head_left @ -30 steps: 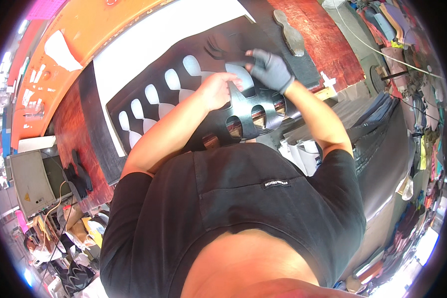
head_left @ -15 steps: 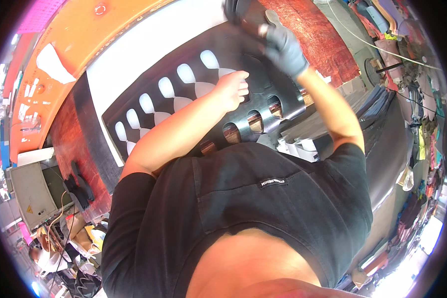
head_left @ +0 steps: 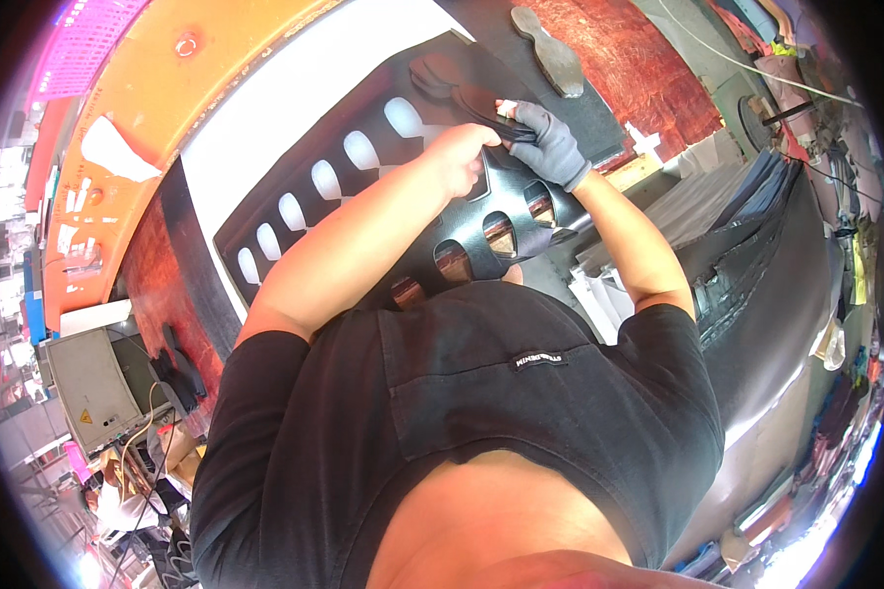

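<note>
A black sheet (head_left: 314, 231) with rows of sole-shaped cut-outs lies across the work surface, and white shows through several of them. My bare left hand (head_left: 457, 162) is over this sheet with its fingers curled; its fingertips meet the near end of a black sole-shaped piece (head_left: 509, 126). What is inside its fingers is hidden. My right hand (head_left: 552, 149), in a grey glove with bare fingertips, is closed on that piece from the right. Another dark sole shape (head_left: 437, 74) shows just beyond, on the sheet. The sheet's near edge bends down towards my body.
A sole-shaped cutting die (head_left: 550, 54) lies on a dark board at the far right, over a worn red surface (head_left: 648, 69). An orange machine panel (head_left: 118, 157) stands at the left. Stacked grey sheets (head_left: 688, 211) are at my right. A grey box (head_left: 93, 388) sits lower left.
My right hand has come down and towards my left hand with the dark piece, uncovering the die. My left hand has stayed nearly in place, and its fingertips now reach the piece.
</note>
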Action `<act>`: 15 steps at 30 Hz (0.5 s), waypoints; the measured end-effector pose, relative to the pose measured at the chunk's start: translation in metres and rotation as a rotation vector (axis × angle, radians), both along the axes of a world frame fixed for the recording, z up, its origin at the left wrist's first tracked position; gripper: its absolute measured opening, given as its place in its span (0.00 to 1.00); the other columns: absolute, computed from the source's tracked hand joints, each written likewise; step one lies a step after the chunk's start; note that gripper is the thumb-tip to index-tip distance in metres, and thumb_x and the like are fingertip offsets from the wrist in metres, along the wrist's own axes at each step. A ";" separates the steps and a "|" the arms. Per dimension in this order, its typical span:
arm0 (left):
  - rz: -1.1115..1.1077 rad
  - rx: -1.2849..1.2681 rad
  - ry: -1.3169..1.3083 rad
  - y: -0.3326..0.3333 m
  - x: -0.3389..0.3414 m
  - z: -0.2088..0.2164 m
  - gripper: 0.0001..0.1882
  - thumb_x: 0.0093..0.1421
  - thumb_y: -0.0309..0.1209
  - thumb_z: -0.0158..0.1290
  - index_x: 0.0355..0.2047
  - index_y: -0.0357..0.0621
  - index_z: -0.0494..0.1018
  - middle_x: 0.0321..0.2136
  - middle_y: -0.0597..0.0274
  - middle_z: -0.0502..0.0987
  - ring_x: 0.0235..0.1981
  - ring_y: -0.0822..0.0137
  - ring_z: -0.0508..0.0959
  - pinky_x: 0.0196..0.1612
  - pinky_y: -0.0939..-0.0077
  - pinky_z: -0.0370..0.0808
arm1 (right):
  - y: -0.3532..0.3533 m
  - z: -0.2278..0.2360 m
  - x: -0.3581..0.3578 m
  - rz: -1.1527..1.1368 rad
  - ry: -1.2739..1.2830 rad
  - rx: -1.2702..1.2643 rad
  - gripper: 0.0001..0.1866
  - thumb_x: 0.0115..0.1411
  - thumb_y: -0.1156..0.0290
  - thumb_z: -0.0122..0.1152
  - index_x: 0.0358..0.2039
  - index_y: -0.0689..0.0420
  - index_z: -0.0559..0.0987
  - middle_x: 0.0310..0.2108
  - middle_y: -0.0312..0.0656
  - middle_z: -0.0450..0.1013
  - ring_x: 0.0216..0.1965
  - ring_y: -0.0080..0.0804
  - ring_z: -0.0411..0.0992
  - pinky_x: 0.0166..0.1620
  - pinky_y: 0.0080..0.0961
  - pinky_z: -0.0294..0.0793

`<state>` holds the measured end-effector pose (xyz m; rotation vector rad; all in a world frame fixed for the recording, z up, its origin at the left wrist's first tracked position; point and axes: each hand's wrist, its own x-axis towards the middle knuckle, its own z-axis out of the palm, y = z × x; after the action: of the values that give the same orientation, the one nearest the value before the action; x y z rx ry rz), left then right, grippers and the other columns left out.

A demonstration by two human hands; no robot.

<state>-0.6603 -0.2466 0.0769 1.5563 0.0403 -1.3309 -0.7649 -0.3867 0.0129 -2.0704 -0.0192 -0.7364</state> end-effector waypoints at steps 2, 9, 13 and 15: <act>0.078 -0.082 0.135 -0.001 -0.004 0.001 0.14 0.55 0.30 0.49 0.41 0.40 0.67 0.40 0.55 0.73 0.41 0.57 0.73 0.49 0.60 0.67 | 0.000 -0.001 0.000 -0.003 0.014 0.059 0.25 0.47 0.76 0.65 0.48 0.58 0.73 0.46 0.45 0.72 0.45 0.31 0.72 0.48 0.24 0.72; 0.323 -0.139 0.235 -0.002 -0.010 -0.002 0.13 0.59 0.31 0.44 0.43 0.38 0.64 0.39 0.51 0.73 0.42 0.55 0.73 0.49 0.58 0.68 | -0.007 -0.001 0.002 -0.003 0.144 0.258 0.23 0.52 0.74 0.63 0.50 0.57 0.73 0.31 0.35 0.71 0.31 0.17 0.68 0.38 0.17 0.70; 0.194 0.021 0.217 0.006 -0.011 -0.002 0.12 0.57 0.31 0.48 0.39 0.41 0.64 0.33 0.59 0.71 0.36 0.60 0.72 0.45 0.63 0.68 | -0.005 -0.002 0.003 -0.026 0.131 0.329 0.22 0.53 0.72 0.62 0.50 0.56 0.73 0.26 0.34 0.71 0.29 0.16 0.68 0.38 0.17 0.70; 0.160 -0.076 0.231 0.010 -0.013 0.000 0.13 0.55 0.32 0.52 0.37 0.42 0.63 0.31 0.64 0.69 0.35 0.65 0.70 0.45 0.69 0.66 | -0.005 -0.003 0.003 -0.038 0.129 0.301 0.22 0.53 0.72 0.63 0.50 0.56 0.73 0.25 0.33 0.70 0.29 0.16 0.68 0.38 0.17 0.70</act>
<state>-0.6732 -0.2363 0.0767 1.3023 0.2502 -1.3621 -0.7618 -0.3919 0.0100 -1.8294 0.1929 -0.5879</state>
